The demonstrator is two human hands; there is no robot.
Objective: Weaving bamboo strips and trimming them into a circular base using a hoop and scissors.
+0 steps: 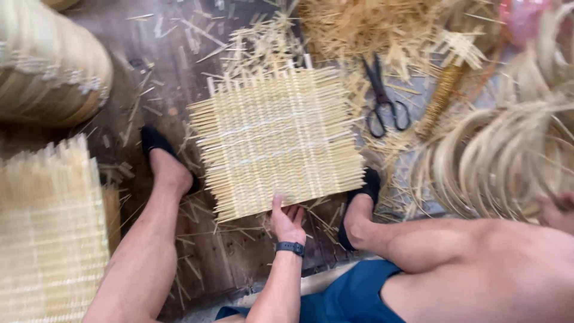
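Note:
A square woven bamboo mat point(278, 140) lies on the dark wooden floor between my two feet in black shoes. My left hand point(288, 220), with a dark band on the wrist, grips the mat's near edge, thumb on top and fingers curled under it. At the right border of the view, only part of my right hand point(559, 210) shows, blurred, against a bundle of bent bamboo hoops point(490, 155). Its grip is not clear.
Black scissors point(382, 101) lie just right of the mat's far corner. Loose bamboo slivers point(365, 24) are heaped behind it. A stack of woven mats point(48, 233) sits at the left, with stacked round baskets point(48, 78) above it. Splinters litter the floor.

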